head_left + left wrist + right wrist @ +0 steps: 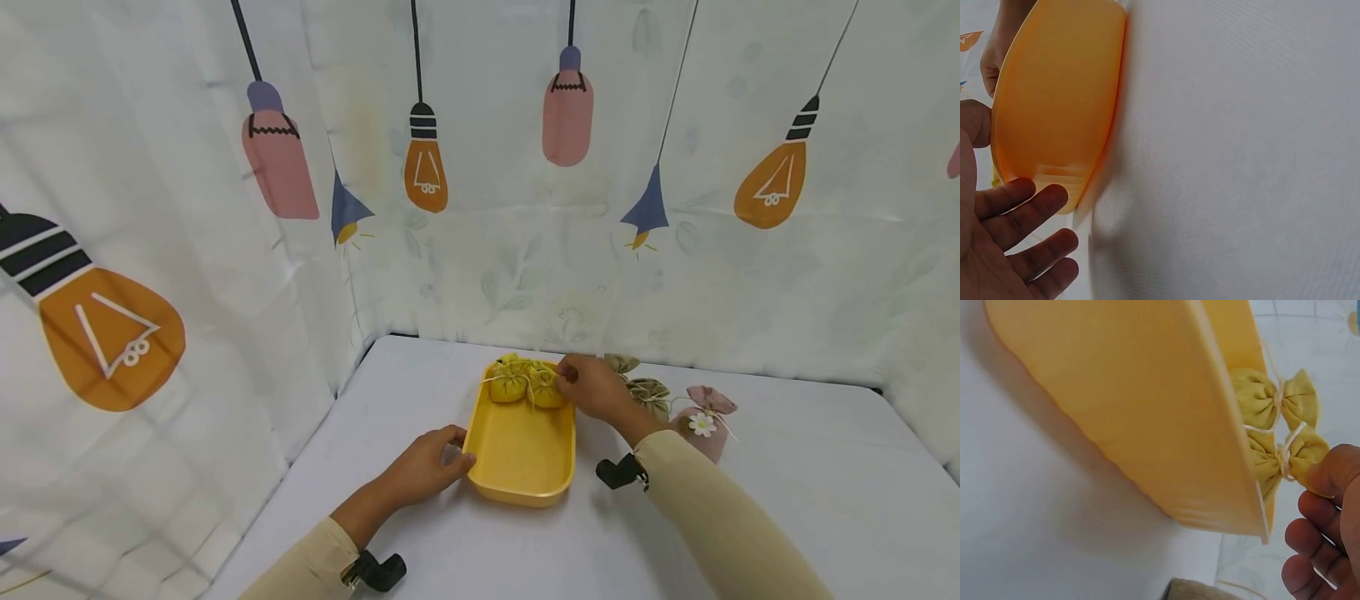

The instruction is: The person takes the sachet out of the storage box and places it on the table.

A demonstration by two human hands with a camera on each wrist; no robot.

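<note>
A yellow tray (525, 454) lies lengthwise in front of me, with two small yellow drawstring pouches (508, 382) side by side at its far end. My right hand (592, 387) pinches the gathered top of the right-hand pouch (1310, 459) between thumb and forefinger. That pouch's body is partly hidden behind the tray wall in the right wrist view. At the tray's left side, my left hand (423, 468) has its thumb at the rim. Its other fingers (1029, 219) are spread and fairly straight along the outer wall.
Right of the tray, partly behind my right arm, stand a pink pouch (701, 433) with a white flower and olive-green pouches (648, 396). They rest on a white-covered table (817, 475). A printed curtain (487, 275) hangs behind and along the left.
</note>
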